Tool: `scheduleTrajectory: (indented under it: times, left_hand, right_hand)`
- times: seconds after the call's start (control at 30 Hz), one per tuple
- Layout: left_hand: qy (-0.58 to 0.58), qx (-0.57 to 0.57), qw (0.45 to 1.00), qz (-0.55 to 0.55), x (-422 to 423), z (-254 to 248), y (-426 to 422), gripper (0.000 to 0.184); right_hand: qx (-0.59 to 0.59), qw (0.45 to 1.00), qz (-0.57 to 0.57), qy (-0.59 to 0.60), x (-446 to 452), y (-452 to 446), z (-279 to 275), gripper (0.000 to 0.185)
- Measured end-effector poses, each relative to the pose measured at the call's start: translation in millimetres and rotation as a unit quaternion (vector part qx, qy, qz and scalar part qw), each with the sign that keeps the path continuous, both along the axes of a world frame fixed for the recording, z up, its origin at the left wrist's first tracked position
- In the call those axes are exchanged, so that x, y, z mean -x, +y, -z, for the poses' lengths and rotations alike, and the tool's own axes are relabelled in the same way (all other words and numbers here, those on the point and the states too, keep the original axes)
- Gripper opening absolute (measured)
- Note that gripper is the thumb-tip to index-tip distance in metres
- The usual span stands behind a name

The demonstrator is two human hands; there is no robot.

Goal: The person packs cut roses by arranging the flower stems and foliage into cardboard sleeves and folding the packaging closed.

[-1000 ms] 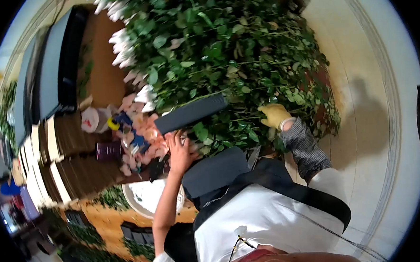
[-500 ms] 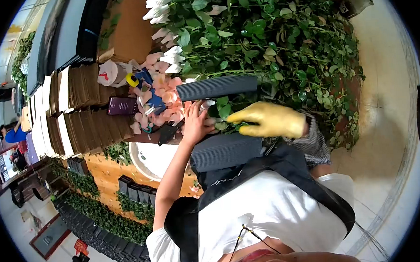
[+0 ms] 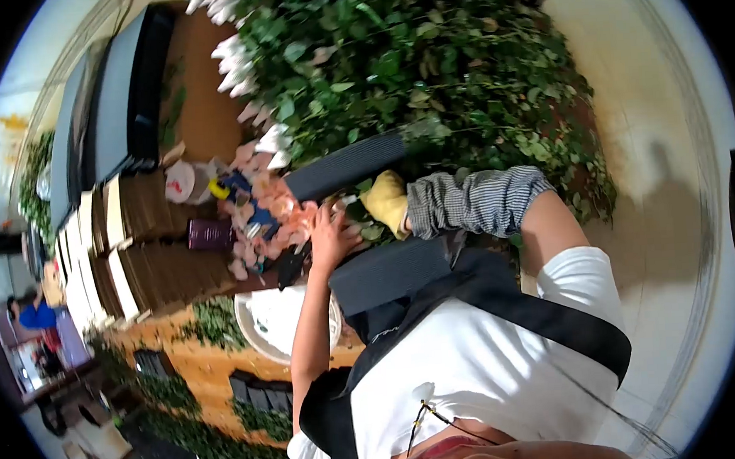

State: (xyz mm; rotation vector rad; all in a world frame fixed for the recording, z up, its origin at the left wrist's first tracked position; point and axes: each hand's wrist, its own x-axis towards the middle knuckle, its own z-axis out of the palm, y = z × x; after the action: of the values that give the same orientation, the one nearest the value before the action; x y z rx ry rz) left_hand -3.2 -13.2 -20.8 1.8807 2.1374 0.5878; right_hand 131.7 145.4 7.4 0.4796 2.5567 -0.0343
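green leaves (image 3: 372, 231) between the left hand (image 3: 331, 240), fingers slightly apart, and the gloved right hand (image 3: 387, 200), finger closure unclear

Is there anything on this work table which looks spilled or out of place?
Yes, loose pink petals lie scattered around a blue object beside the left hand. They look untidy, perhaps fallen from flowers.

No text can be read: the pale script on the black apron (image 3: 365, 346) at six o'clock and the screen of the phone (image 3: 210, 234) at nine, both of them, are too small and blurred.
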Motion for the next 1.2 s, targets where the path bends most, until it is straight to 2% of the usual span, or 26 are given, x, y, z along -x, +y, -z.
scheduleTrajectory:
  times: [0.07,0.13,0.2,0.27,0.33,0.37,0.4,0.43,0.47,0.5,0.63,0.67,0.7,0.73,0.77,0.83,0.87,0.93,0.97,1.0,1.07,1.13,1.17,1.2]
  left_hand:
    - [-0.005,0.007,1.0,-0.002,0,1,1,0.073]
    - [-0.019,-0.014,1.0,0.02,5,10,0,0.07]
    - [-0.021,-0.003,1.0,0.016,2,3,2,0.069]
    - [-0.024,0.01,1.0,0.014,-1,-1,1,0.068]
    - [-0.005,0.004,1.0,0.009,-2,-2,1,0.066]
    - [-0.006,0.002,1.0,-0.004,-5,-5,1,0.063]
    - [-0.008,-0.002,1.0,-0.009,-6,-5,2,0.063]
    - [-0.012,-0.002,1.0,-0.009,-7,-5,1,0.062]
    - [-0.013,0.0,1.0,-0.008,-7,-7,0,0.062]
    - [-0.012,0.004,1.0,-0.007,-7,-9,1,0.058]
    - [-0.035,0.03,0.999,-0.012,-5,-1,2,0.051]
    - [-0.033,0.029,0.999,-0.011,-6,-2,2,0.051]
    - [-0.025,0.022,0.999,-0.006,-6,-3,1,0.053]
    - [-0.017,0.016,1.0,-0.003,-5,-3,1,0.055]
    - [-0.04,0.015,0.999,-0.005,-4,-1,2,0.059]
    - [-0.026,0.018,0.999,0.0,-4,-4,1,0.065]
    - [-0.023,0.02,0.999,0.009,-3,-6,1,0.065]
    - [-0.026,0.011,1.0,-0.001,-3,-2,1,0.059]
    - [-0.021,0.014,1.0,0.002,-3,-2,1,0.057]
    - [-0.018,0.019,1.0,0.002,-2,-3,0,0.055]
    - [-0.03,0.015,0.999,-0.013,-2,0,0,0.054]
    - [-0.022,0.02,1.0,-0.009,-2,2,-2,0.07]
    - [-0.021,-0.004,1.0,-0.014,-4,0,-2,0.066]
    - [-0.037,-0.004,0.999,-0.017,-5,-2,-1,0.061]
  right_hand:
    - [-0.062,0.996,0.061,0.008,-5,-10,-18,0.045]
    - [-0.055,0.991,0.042,0.11,-17,-1,-32,0.041]
    - [-0.02,0.985,0.116,0.128,-41,15,-33,0.021]
    - [0.039,0.966,0.167,0.192,-84,34,-36,0.017]
    - [0.032,0.921,0.27,0.28,-136,33,-68,0.02]
    - [-0.062,0.91,0.303,0.275,-169,35,-60,0.023]
    - [-0.066,0.859,0.479,0.17,-195,40,-73,0.029]
    - [-0.107,0.836,0.522,0.134,-248,45,-54,0.039]
    - [-0.093,0.834,0.543,0.037,-295,40,-57,0.046]
    - [-0.093,0.833,0.543,0.038,-318,32,-46,0.046]
    - [0.122,0.869,0.479,-0.025,-348,26,-86,0.05]
    - [0.136,0.845,0.483,0.183,-325,25,-102,0.051]
    - [0.146,0.812,0.517,0.228,-269,35,-145,0.05]
    - [0.178,0.803,0.485,0.297,-237,56,-150,0.05]
    - [0.14,0.784,0.371,0.477,-207,69,-142,0.049]
    - [0.194,0.736,0.306,0.572,-144,116,-135,0.039]
    - [0.134,0.762,0.234,0.589,-118,152,-113,0.029]
    - [-0.099,0.819,0.13,0.55,-72,217,-86,0.024]
    - [-0.186,0.865,0.085,0.459,-58,243,-77,0.022]
    - [-0.333,0.871,0.092,0.349,-45,266,-42,0.018]
    - [-0.289,0.923,0.088,0.239,-40,306,18,0.015]
    - [-0.208,0.931,0.21,0.212,-20,316,6,0.017]
    - [-0.234,0.945,0.127,0.192,-21,307,-23,0.019]
    - [-0.264,0.941,0.113,0.179,-20,310,-32,0.018]
